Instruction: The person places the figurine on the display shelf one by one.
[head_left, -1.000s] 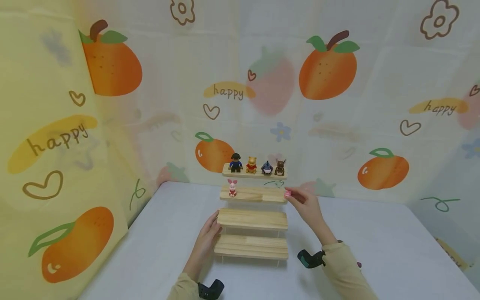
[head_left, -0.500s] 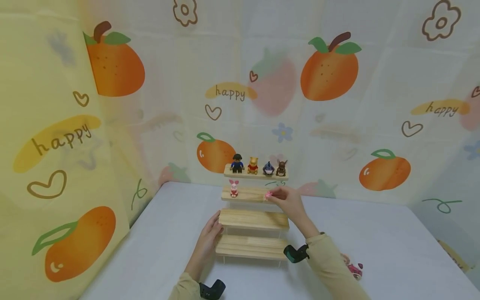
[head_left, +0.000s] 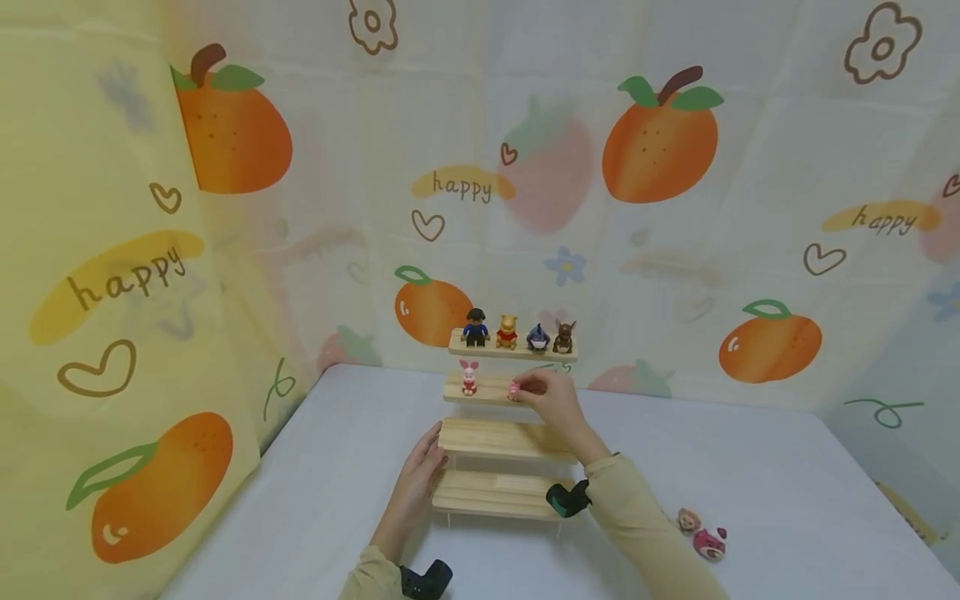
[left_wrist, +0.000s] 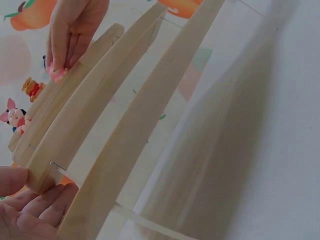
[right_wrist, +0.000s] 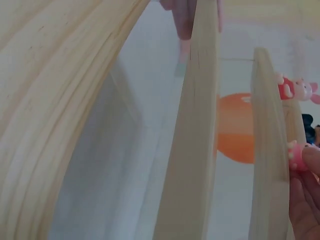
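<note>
A wooden tiered display stand [head_left: 502, 437] stands on the white table. My left hand [head_left: 417, 471] grips the left end of its second shelf from the bottom, thumb above and fingers beneath in the left wrist view. My right hand [head_left: 553, 402] pinches a small pink figurine [head_left: 513, 390] over the second shelf from the top, close on its surface. Left of it on that shelf stands a piglet figurine [head_left: 468, 379] in red. The right wrist view shows the pink figurine [right_wrist: 297, 155] under the thumb, its far side hidden by fingers.
Along the top shelf stand a dark-haired figure [head_left: 475, 327], a yellow bear [head_left: 507, 332], a blue donkey [head_left: 537, 337] and a brown long-eared animal [head_left: 564, 337]. A brown figurine [head_left: 688, 521] and a dark pink one [head_left: 709, 543] lie on the table at right.
My right hand has carried the pink figurine leftward from the shelf's right end to near its middle. The two figurines on the table have come into view. The left hand keeps its grip.
</note>
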